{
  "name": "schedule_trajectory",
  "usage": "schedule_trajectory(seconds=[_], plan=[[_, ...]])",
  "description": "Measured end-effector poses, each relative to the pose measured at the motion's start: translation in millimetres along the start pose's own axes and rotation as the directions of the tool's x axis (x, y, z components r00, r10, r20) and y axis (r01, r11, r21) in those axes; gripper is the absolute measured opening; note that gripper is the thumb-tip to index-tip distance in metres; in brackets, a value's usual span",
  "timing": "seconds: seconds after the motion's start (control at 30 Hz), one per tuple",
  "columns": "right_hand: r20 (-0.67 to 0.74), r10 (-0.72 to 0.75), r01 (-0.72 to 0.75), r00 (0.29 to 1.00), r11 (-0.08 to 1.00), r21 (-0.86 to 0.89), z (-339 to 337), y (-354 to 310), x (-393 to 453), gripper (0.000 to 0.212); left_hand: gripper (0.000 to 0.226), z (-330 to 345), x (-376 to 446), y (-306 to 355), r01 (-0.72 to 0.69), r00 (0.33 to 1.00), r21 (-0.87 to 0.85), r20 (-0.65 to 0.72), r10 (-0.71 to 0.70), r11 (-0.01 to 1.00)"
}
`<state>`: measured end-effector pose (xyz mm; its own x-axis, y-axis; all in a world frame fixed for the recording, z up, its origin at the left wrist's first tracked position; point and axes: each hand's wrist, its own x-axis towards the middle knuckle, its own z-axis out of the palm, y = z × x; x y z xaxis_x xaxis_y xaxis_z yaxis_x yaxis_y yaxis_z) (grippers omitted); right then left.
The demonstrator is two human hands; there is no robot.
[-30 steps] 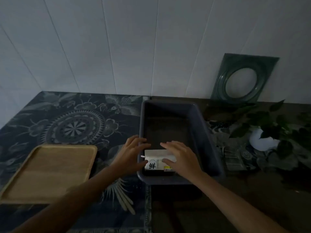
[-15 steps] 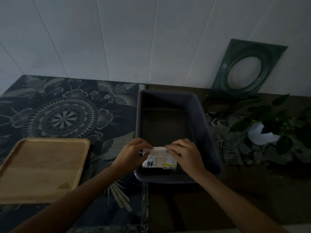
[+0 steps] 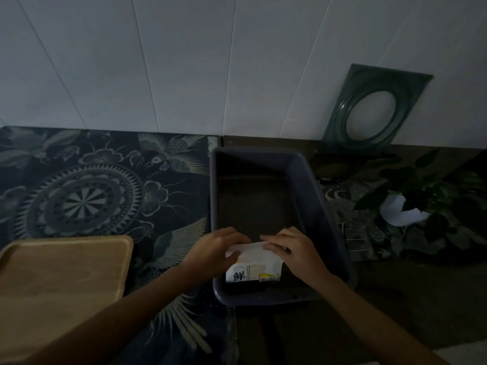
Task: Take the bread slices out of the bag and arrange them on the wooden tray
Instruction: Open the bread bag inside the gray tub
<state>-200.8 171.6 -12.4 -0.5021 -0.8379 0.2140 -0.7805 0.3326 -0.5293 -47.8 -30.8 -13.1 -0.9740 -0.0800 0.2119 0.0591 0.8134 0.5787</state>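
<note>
Both forearms reach forward; the left hand and the right hand are close together, fingers curled downward.

We see a dark counter running along a pale panelled wall, its left part covered by a dark patterned mat with a mandala and birds. On the mat at the near left lies the wooden tray, and just right of the mat's edge sits a dark grey bin. Further right a leafy plant in a white pot rests on the counter, and behind it a green square frame with a round opening leans on the wall.
</note>
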Motion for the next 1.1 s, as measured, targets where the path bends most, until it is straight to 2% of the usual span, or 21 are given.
schedule_trajectory(seconds=[0.2,0.4,0.53,0.67,0.77,0.9,1.0,1.1], plan=[[0.035,0.069,-0.070,0.997,0.996,0.052,0.7,1.3,-3.7,0.029,0.039,7.2,0.7,-0.8,-0.057,0.998,0.073,0.011,0.056,0.996],[0.040,0.062,-0.066,0.997,0.994,0.093,-0.8,1.4,-5.5,0.035,0.037,6.2,-4.6,5.0,-0.062,0.996,0.071,-0.067,0.067,0.996],[0.013,0.002,-0.003,1.000,0.997,0.082,-0.8,0.2,-9.1,0.036,0.026,1.6,-6.6,9.8,-0.016,0.994,0.047,-0.107,0.021,0.999],[-0.075,-0.070,0.073,0.995,0.997,0.034,-0.9,-2.0,-8.4,0.024,0.017,-3.3,-4.5,15.2,0.060,0.991,0.011,-0.119,-0.058,0.998],[-0.061,-0.077,0.078,0.995,0.997,0.013,-5.3,-2.8,-5.6,0.024,0.016,-4.7,1.5,21.5,0.134,0.984,-0.025,-0.111,-0.136,0.991],[-0.005,-0.072,0.072,0.997,0.997,0.041,-10.2,-4.0,0.4,0.024,0.012,-8.0,19.0,27.5,0.230,0.971,-0.121,-0.044,-0.236,0.966],[-0.005,-0.056,0.057,0.998,0.997,0.049,-12.6,-4.5,3.3,0.020,0.012,-9.9,28.9,26.8,0.278,0.961,-0.112,0.033,-0.276,0.954],[-0.041,-0.094,0.094,0.995,0.995,0.011,-14.5,-9.7,3.8,0.033,0.013,-10.3,33.0,25.1,0.307,0.952,-0.119,0.049,-0.303,0.944]])
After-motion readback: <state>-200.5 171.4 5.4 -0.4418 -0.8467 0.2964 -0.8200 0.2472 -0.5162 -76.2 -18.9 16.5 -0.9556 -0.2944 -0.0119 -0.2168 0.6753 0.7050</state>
